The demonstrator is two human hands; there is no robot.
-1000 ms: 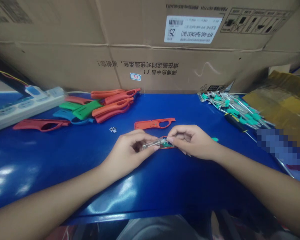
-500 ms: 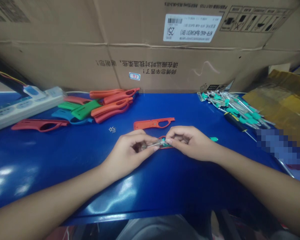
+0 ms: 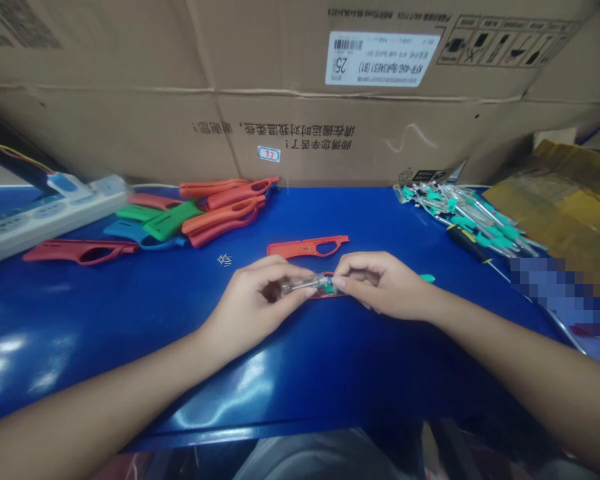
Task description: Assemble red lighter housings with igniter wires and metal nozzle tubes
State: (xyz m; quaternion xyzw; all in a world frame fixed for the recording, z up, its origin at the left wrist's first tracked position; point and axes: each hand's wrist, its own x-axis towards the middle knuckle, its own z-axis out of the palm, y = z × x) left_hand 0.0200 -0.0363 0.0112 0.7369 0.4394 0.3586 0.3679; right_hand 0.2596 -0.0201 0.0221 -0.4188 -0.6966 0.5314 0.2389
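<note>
My left hand is closed, thumb and fingers pinching a clear lighter fuel tank with a thin tube inside. Just right of it, the fingertips of my right hand close on the tank's right end, beside a green part. Under both hands lies a red lighter shell half, mostly covered by the fingers. A green tip shows beyond my right hand. Another orange-red shell half lies just behind, with its inner side up.
Coloured lighter shells and a white power strip are at left. Small screws lie nearer. At right are several lighter inner assemblies, a screwdriver and brown taped packaging. A cardboard box stands behind.
The clear tank has turned slightly in my left fingers and lies more level over the red shell half. My right hand has shifted very little.
</note>
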